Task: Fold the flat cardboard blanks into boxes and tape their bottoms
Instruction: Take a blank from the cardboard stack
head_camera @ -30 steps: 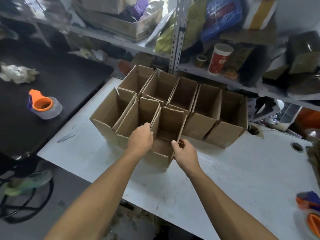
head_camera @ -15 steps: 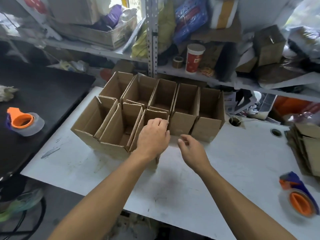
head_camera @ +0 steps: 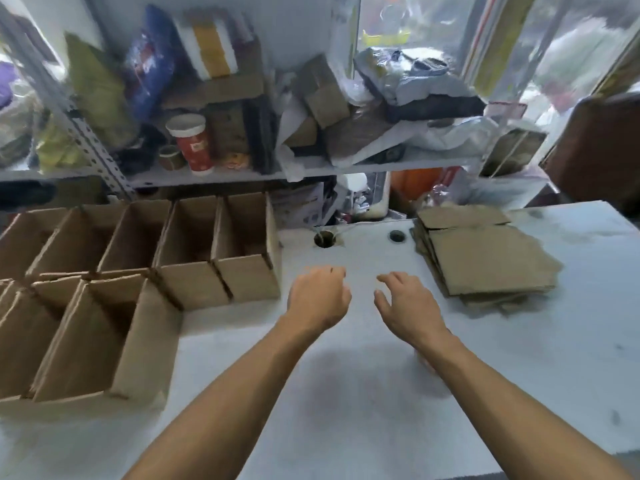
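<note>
Beyond the hands, a round hole (head_camera: 324,239) pierces the white counter (head_camera: 381,393), with a small dark cap (head_camera: 397,235) just to its right. Farther back and to the left, a grey shelf (head_camera: 214,177) carries a red paper cup (head_camera: 192,144) with a white lid, upright, and a small brown tape roll (head_camera: 170,157) just beside it on the left. A perforated metal upright (head_camera: 86,140) slants past them. Above, a blue bag (head_camera: 149,64) leans near a white and yellow block (head_camera: 209,46). Up and to the right lie grey plastic bags (head_camera: 408,77), blurred.
</note>
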